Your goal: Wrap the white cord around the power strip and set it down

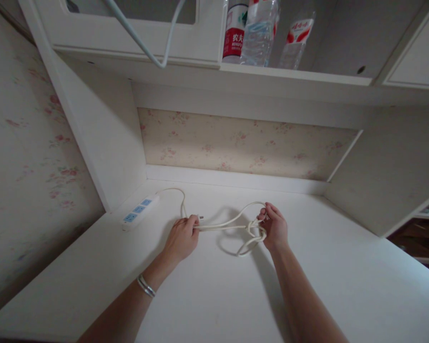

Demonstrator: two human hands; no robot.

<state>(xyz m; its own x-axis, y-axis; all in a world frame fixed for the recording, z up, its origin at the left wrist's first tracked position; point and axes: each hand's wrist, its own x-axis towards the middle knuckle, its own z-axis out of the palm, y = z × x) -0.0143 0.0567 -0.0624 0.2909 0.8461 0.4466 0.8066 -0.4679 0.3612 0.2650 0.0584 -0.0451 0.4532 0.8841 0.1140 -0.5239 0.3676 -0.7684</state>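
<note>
A white power strip with blue socket faces lies at the back left of the desk. Its cream power cord runs from the strip's far end to my left hand, then across to my right hand. My left hand is closed round the cord near its plug, whose dark prongs point right. Between the hands the cord is stretched in two strands. At my right hand, whose fingers are closed on it, the cord is looped and knotted, with one loop hanging just above the desktop.
The white desktop spreads under both hands, with side panels and a floral back wall around it. Overhead, a shelf holds several plastic bottles. A pale hose-like loop hangs in front of the upper cabinet.
</note>
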